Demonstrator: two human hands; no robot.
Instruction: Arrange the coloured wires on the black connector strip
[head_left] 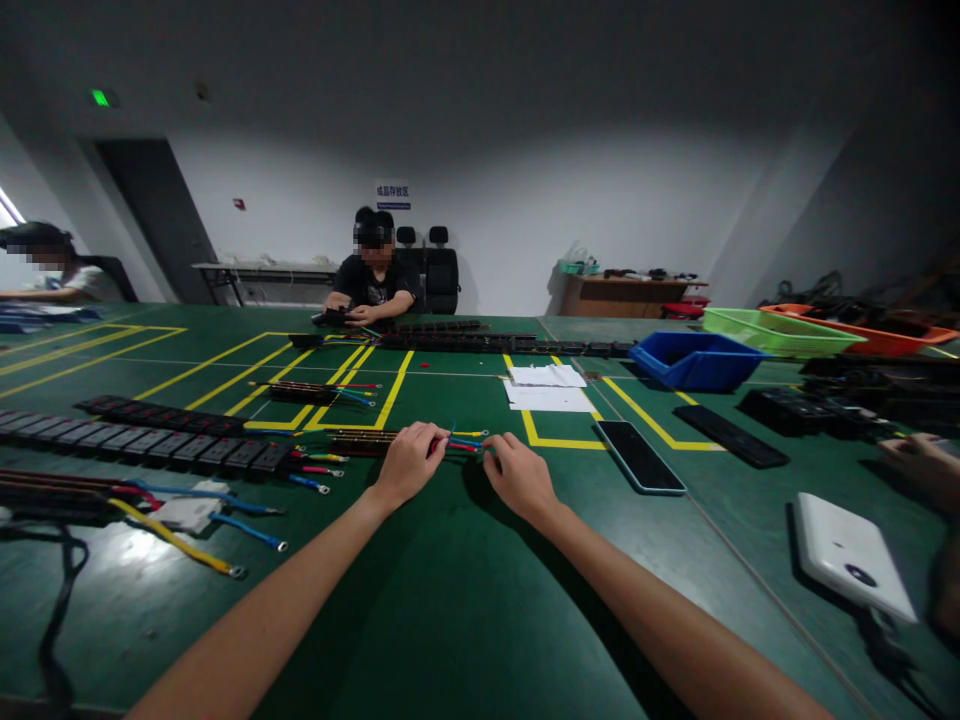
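Note:
A dark bundle of wires (358,442) lies on the green table, its coloured leads running right between my hands. My left hand (412,462) is closed round the bundle's right end, where the leads come out. My right hand (519,478) has its fingers curled beside the ring-ended tips of the blue and red leads (466,446); whether it pinches one is too small to tell. Another short wire bundle (304,391) with coloured leads rests farther back on the left.
Black segmented strips (172,447) and cables with ring ends (180,538) lie left. Papers (547,388), a phone (640,457), a blue bin (694,361) and a white device (853,555) are right. A person (373,280) sits opposite; another person's hand (924,470) is at far right.

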